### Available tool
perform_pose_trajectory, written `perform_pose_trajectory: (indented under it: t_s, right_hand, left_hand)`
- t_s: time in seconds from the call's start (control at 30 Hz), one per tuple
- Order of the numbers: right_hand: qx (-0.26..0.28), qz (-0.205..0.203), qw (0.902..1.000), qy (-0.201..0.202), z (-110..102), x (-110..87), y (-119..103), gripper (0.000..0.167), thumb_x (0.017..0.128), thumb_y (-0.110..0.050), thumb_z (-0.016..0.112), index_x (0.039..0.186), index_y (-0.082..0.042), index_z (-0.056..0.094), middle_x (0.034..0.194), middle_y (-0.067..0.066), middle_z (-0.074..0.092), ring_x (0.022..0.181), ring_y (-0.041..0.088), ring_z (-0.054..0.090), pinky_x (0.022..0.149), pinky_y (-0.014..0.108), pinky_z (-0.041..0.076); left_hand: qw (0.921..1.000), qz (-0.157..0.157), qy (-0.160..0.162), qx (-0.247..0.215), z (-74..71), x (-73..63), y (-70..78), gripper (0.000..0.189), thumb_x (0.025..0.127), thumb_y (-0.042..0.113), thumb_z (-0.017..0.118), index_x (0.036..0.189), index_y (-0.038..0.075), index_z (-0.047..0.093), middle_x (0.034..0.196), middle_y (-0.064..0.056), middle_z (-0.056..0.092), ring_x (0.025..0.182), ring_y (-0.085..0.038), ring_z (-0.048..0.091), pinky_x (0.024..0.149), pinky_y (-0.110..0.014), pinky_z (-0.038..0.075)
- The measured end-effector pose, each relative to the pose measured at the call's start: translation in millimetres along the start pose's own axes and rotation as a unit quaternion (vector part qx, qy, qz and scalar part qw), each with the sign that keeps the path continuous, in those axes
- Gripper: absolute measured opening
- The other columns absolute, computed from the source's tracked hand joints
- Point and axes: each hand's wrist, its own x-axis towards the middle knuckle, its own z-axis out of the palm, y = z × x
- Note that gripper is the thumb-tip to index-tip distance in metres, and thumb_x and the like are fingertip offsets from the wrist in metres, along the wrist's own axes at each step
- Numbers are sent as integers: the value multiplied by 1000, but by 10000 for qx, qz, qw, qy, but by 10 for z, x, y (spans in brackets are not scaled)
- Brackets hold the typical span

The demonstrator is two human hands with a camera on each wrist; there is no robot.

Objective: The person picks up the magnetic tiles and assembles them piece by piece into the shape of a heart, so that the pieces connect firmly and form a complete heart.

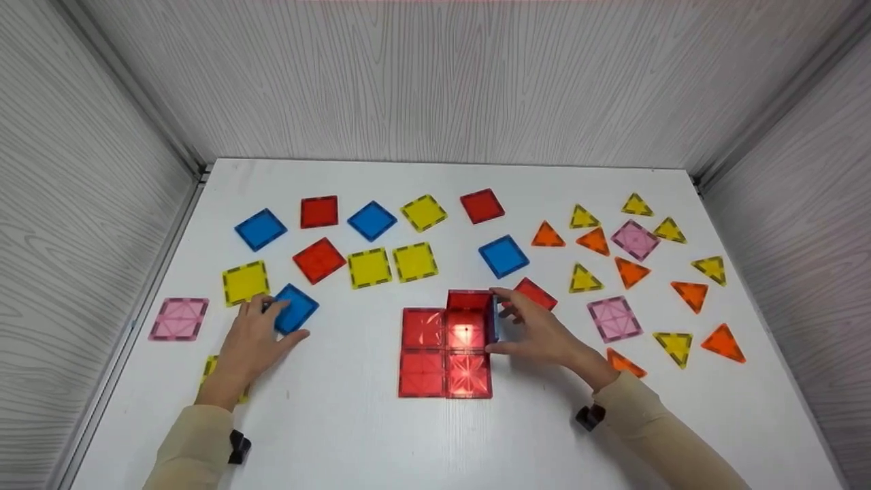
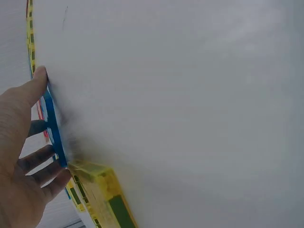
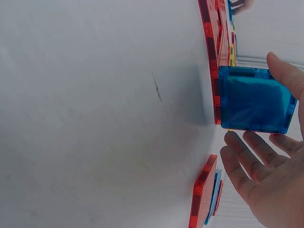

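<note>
Four red square tiles (image 1: 422, 373) lie joined in a block. A red tile (image 1: 469, 299) stands upright along the block's back right edge. Beside it an upright blue square tile (image 3: 256, 102) stands at the block's right edge. My right hand (image 1: 534, 330) holds this blue tile between thumb and fingers, at its opposite edges. My left hand (image 1: 252, 344) is spread around another blue square tile (image 1: 298, 309) lying flat at the left. Its fingertips touch that tile's left side, and the thumb is just off the lower right edge.
Loose red, blue and yellow square tiles (image 1: 369, 267) lie behind the block. Orange and yellow triangles (image 1: 691, 296) and two pink squares (image 1: 614, 318) are spread at the right. Another pink square (image 1: 179, 319) lies far left. Grey wood-grain walls (image 1: 435, 82) surround the white table (image 1: 340, 435).
</note>
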Motion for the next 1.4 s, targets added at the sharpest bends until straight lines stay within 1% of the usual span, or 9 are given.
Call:
perform_pose_trajectory:
  t_s: [0.2, 0.43, 0.63, 0.73, 0.83, 0.97, 1.13, 1.23, 1.4]
  right_hand:
    - [-31, 13, 10000, 21, -3, -27, 6, 94, 85, -40, 89, 162, -23, 37, 158, 6, 51, 131, 26, 59, 108, 50, 56]
    - [-103, 18, 9999, 52, 23, -71, 40, 94, 85, -41, 88, 162, -24, 37, 158, 6, 51, 131, 25, 60, 107, 51, 57]
    - [-170, -190, 9997, 44, 21, -33, 43, 94, 86, -43, 87, 162, -20, 38, 154, 10, 55, 130, 27, 62, 107, 52, 57]
    - [-168, -182, 9997, 60, 7, -15, 31, 94, 86, -43, 87, 162, -20, 37, 154, 10, 55, 130, 28, 61, 108, 52, 56]
    - [-154, -125, 9998, 66, -6, -1, 17, 94, 85, -43, 88, 162, -21, 37, 155, 10, 54, 131, 28, 61, 108, 52, 56]
    - [-152, -143, 9998, 72, -13, 4, 6, 94, 85, -43, 88, 162, -21, 37, 154, 11, 55, 132, 29, 61, 108, 52, 56]
    - [-156, -119, 9998, 81, -7, -2, 7, 94, 85, -41, 88, 162, -22, 38, 155, 9, 54, 132, 28, 61, 108, 52, 56]
    - [-184, -132, 9997, 80, 1, -8, 17, 94, 85, -41, 88, 162, -22, 38, 154, 9, 54, 131, 27, 61, 108, 51, 56]
    - [-197, -171, 9996, 84, 10, -3, 14, 93, 85, -41, 88, 162, -22, 38, 156, 9, 53, 131, 27, 61, 107, 51, 57]
  left_hand:
    - [9998, 114, 95, 144, 51, 13, 79, 66, 100, 38, 71, 151, 2, 52, 151, -31, 44, 135, -48, 44, 108, -63, 52]
    - [9978, 504, 141, 409, 128, -11, 234, 60, 101, 39, 68, 147, 2, 58, 147, -29, 55, 128, -46, 56, 105, -62, 55]
    - [9951, 820, 23, 552, 117, 11, 400, 55, 102, 40, 67, 144, 6, 62, 141, -23, 64, 124, -42, 63, 106, -60, 55]
    - [9914, 1072, 134, 740, 103, 46, 476, 52, 101, 41, 67, 142, 9, 65, 135, -20, 70, 119, -40, 67, 105, -58, 56]
    - [9824, 1510, 507, 972, 100, 80, 519, 46, 101, 39, 70, 136, 10, 70, 124, -16, 75, 107, -35, 71, 99, -53, 60]
    - [9610, 2148, 1193, 1270, 94, 91, 528, 36, 98, 33, 75, 125, 9, 74, 109, -13, 79, 89, -29, 71, 86, -43, 65]
    - [9361, 2539, 1830, 1606, 62, 80, 531, 29, 95, 27, 80, 117, 7, 78, 95, -11, 78, 80, -24, 65, 76, -36, 64]
    - [9296, 2580, 1975, 1738, 36, 83, 536, 27, 94, 25, 81, 114, 7, 78, 93, -11, 78, 81, -25, 65, 77, -36, 64]
    - [9274, 2569, 2090, 1739, -17, 108, 556, 25, 94, 23, 80, 113, 7, 76, 97, -11, 78, 85, -26, 67, 81, -36, 65]
